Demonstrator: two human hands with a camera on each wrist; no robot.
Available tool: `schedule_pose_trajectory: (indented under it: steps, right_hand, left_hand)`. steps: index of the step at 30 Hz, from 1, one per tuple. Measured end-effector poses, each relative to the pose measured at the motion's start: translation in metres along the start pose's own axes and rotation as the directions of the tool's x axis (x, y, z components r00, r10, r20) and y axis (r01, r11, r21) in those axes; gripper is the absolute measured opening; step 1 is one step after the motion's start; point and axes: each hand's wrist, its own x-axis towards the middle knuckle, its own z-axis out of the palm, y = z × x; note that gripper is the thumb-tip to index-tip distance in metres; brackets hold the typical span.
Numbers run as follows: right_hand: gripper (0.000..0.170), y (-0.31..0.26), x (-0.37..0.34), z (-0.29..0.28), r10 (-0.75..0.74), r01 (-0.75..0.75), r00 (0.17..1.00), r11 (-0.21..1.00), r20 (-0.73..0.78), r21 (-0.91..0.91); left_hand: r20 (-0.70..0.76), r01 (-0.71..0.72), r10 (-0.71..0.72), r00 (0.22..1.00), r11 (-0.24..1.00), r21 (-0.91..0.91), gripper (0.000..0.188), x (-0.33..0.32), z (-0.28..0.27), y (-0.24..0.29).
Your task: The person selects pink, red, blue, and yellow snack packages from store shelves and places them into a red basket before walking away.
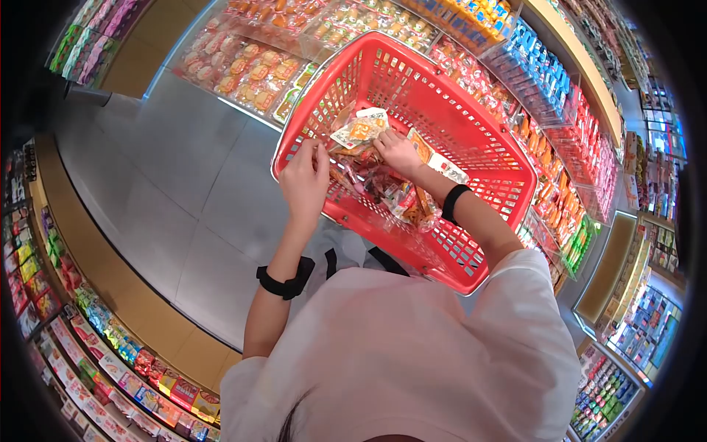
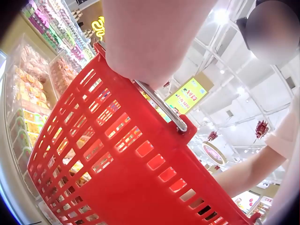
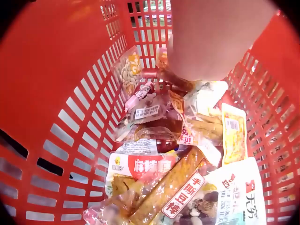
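My right hand point(image 1: 401, 155) reaches into a red shopping basket point(image 1: 412, 92) and pinches the edge of a white-and-orange snack packet point(image 1: 361, 131). My left hand point(image 1: 303, 180) is at the basket's near-left rim, its fingers bent close beside that packet; I cannot tell whether they hold it. The left wrist view shows the basket's outer wall point(image 2: 136, 183) and metal handle point(image 2: 161, 107), with the left hand's fingers hidden. Below the right hand point(image 3: 211, 42), the right wrist view shows a long brown snack stick in clear wrap point(image 3: 171, 185), a white packet point(image 3: 241, 187) and a nut packet point(image 3: 129, 72).
Shelf bins of wrapped snacks point(image 1: 258, 74) run behind and right of the basket, with blue packets point(image 1: 526, 62) higher up. A curved lower shelf point(image 1: 132, 280) lies at left. Grey floor tiles point(image 1: 184, 169) stretch between. Hanging signs point(image 2: 187, 96) show overhead.
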Motion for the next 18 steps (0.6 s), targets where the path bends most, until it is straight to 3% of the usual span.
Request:
schedule_pose_trajectory:
  steps: [3,4,6,9,10,16,18]
  right_hand:
    - [0.018,0.0,0.001,0.0,0.289,-0.285,0.957,0.954,-0.032,0.092]
    - [0.018,-0.003,0.004,0.0,0.398,-0.412,0.907,0.907,0.14,0.091]
    - [0.019,-0.009,0.008,-0.001,0.557,-0.635,0.69,0.772,0.463,0.018]
    - [0.028,-0.025,-0.01,0.035,0.379,-0.444,0.891,0.843,0.25,0.302]
    - [0.025,-0.026,-0.01,0.043,0.401,-0.498,0.867,0.716,0.295,0.49]
    - [0.024,-0.039,-0.006,0.024,0.102,-0.115,0.993,0.851,0.053,0.513]
    - [0.023,-0.048,-0.013,0.042,0.058,-0.1,0.989,0.94,0.133,0.328]
  left_hand:
    - [-0.002,0.004,-0.004,1.0,1.0,-0.006,0.008,0.001,-0.001,0.002]
    - [-0.001,0.007,-0.007,1.0,1.0,-0.006,0.008,0.001,-0.001,0.002]
    - [-0.009,0.006,-0.006,1.0,1.0,0.002,0.008,0.001,-0.001,0.001]
    - [-0.013,0.005,-0.004,1.0,1.0,0.009,0.007,0.0,-0.001,0.002]
    - [-0.016,0.004,-0.004,1.0,1.0,0.013,0.007,0.0,-0.001,0.002]
    - [-0.002,0.0,0.0,1.0,1.0,0.012,0.007,0.0,-0.002,0.002]
    - [0.0,-0.005,0.005,1.0,0.999,0.036,0.008,0.001,-0.001,0.002]
